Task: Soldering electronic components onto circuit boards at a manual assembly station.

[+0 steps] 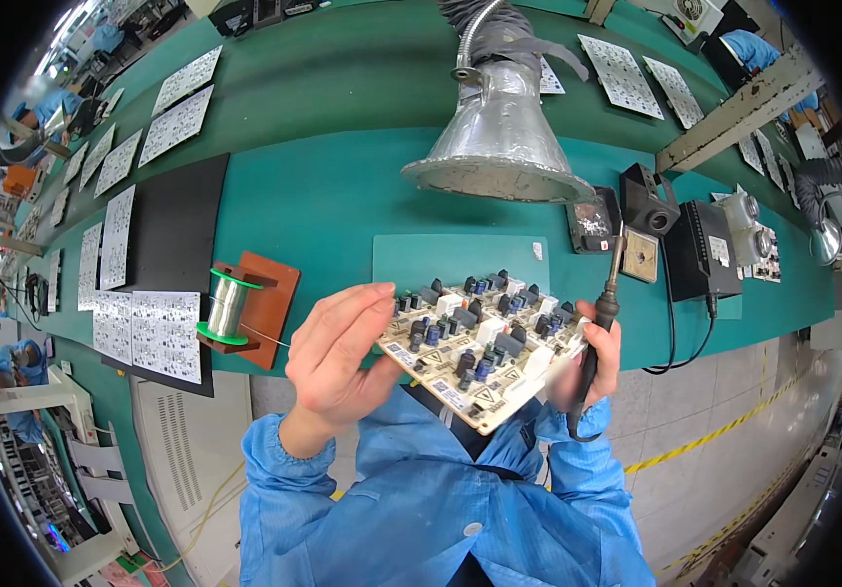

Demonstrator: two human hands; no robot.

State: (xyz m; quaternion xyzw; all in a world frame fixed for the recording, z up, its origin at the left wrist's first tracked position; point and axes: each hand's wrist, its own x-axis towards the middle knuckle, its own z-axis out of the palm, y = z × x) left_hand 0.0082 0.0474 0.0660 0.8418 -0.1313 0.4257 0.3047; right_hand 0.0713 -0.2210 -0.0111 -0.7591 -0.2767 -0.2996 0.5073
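I hold a circuit board (pixel 460 396) tilted in front of my chest, its component side with capacitors, white connectors and dark parts facing up. My left hand (pixel 338 357) is at the board's left edge, fingers along the top corner and thumb lower down against it. My right hand (pixel 601 357) grips a soldering iron (pixel 589 377) with a black handle, its tip pointing up and away, and also meets the board's right edge. From a solder wire spool (pixel 228 305) with green flanges on a brown stand (pixel 269 308), a thin wire runs toward my left hand.
A metal fume-extraction hood (pixel 504 137) hangs over the green bench mat (pixel 323 196). At right stand an iron holder (pixel 648 201), a sponge tray (pixel 640 256) and a black soldering station (pixel 703 249) with cables. Several board panels (pixel 167 333) lie left, some on a black sheet (pixel 181 225).
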